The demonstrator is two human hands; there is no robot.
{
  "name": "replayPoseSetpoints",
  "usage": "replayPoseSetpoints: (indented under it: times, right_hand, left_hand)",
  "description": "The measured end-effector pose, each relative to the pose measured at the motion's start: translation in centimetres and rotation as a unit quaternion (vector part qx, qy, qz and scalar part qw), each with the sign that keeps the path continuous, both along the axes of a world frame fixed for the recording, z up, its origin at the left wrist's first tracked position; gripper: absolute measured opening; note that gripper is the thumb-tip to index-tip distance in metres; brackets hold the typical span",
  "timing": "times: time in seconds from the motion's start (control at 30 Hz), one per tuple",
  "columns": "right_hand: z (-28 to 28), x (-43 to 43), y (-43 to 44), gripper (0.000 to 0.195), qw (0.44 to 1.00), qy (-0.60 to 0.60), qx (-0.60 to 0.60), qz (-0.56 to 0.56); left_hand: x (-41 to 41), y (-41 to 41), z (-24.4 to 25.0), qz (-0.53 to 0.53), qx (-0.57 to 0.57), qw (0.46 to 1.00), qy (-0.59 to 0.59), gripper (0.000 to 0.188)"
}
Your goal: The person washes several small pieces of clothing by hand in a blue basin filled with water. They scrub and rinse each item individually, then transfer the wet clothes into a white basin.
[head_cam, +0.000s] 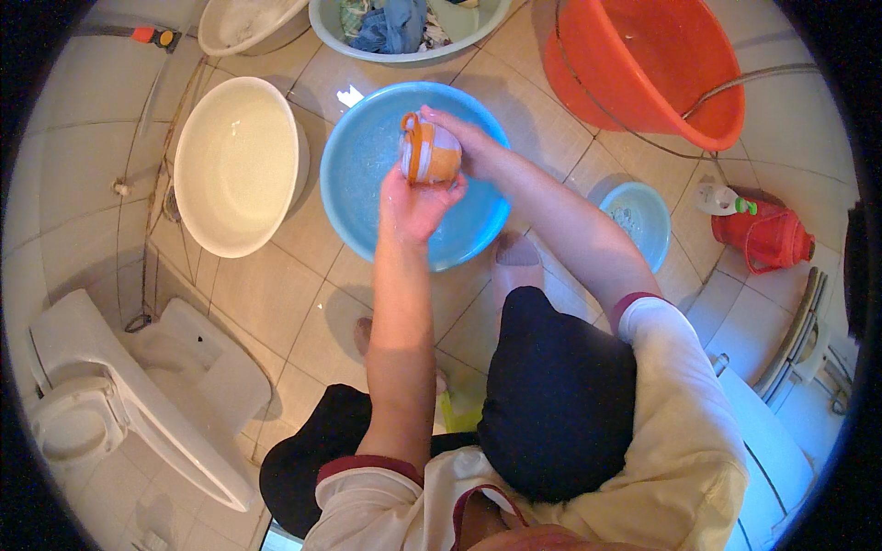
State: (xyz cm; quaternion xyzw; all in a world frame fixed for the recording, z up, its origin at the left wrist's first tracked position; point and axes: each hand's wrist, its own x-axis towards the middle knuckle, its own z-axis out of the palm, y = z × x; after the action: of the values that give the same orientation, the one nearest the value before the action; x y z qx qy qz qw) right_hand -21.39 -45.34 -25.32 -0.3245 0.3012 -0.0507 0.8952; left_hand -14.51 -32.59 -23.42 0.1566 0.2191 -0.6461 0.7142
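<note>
Above the blue basin [348,206] I hold a small orange and white item [441,155] with an orange loop at one end; it may be a small shoe, but I cannot tell for sure. My left hand [417,210] grips it from below and nearest me. My right hand [470,141] wraps its far and right side, so part of it is hidden by fingers. The basin stands on the tiled floor and seems to hold shallow water.
A white basin [231,172] stands left, and a pale green tub [468,31] with wet clothes [396,27] lies beyond. To the right are a large red tub [586,82] with a hose, a small blue basin [651,231], a bottle [716,200] and a red thermos flask [765,237]. A squat toilet [207,351] is lower left.
</note>
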Motion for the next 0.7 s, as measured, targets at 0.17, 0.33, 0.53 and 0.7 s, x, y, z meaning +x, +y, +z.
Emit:
replayPoseSetpoints:
  times: [0.17,0.33,0.53,0.7]
  right_hand:
    - [1.1,0.0,0.6,0.045,0.976,-0.098,0.180,0.070]
    - [0.9,1.9,-0.8,0.053,0.974,-0.085,-0.060,0.203]
    - [-0.6,5.2,0.6,0.041,0.634,-0.018,-0.711,0.305]
    - [1.5,5.4,3.8,0.030,0.694,0.098,-0.655,0.284]
  left_hand:
    - [-1.6,1.5,1.9,-0.024,0.000,0.999,-0.043,0.044]
    - [-1.4,1.8,0.8,-0.199,0.121,0.907,-0.351,0.045]
    - [-0.7,-0.1,-1.2,-0.297,0.190,0.679,-0.644,0.039]
    - [-0.1,0.8,-4.5,-0.177,0.191,0.686,-0.679,0.045]
